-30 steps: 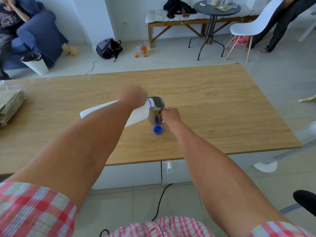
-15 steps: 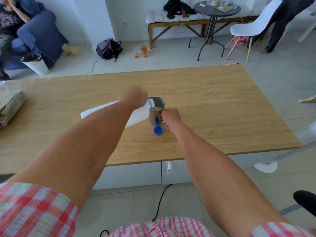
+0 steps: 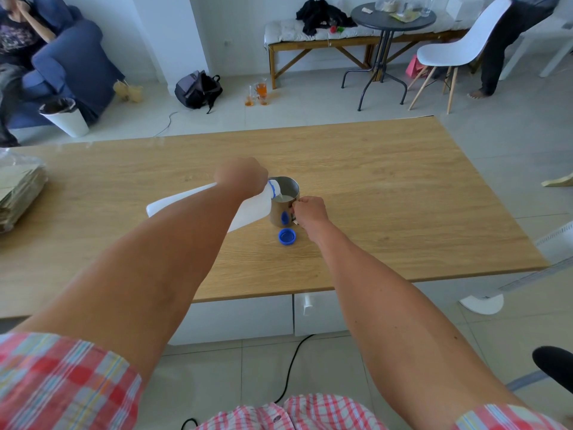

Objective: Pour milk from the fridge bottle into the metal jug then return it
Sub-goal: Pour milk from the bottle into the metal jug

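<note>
A white plastic milk bottle [image 3: 248,212] lies almost level in my left hand [image 3: 242,178], which grips it near the neck. Its blue-ringed mouth rests over the rim of the metal jug [image 3: 283,206], which stands upright on the wooden table [image 3: 387,193]. White milk shows inside the jug. My right hand [image 3: 310,212] is closed around the jug's handle on its right side. The bottle's blue cap [image 3: 287,236] lies on the table just in front of the jug, and its reflection shows on the jug's wall.
A stack of papers [image 3: 18,193] sits at the table's left edge. Beyond the table are a blue armchair [image 3: 71,66] with a seated person, a white bin [image 3: 65,117], a backpack [image 3: 198,90], a bench [image 3: 341,35], a round side table [image 3: 393,17] and a white chair [image 3: 455,51].
The bottle's base has risen slightly, so it tips a little further over the jug. Both hands keep their places.
</note>
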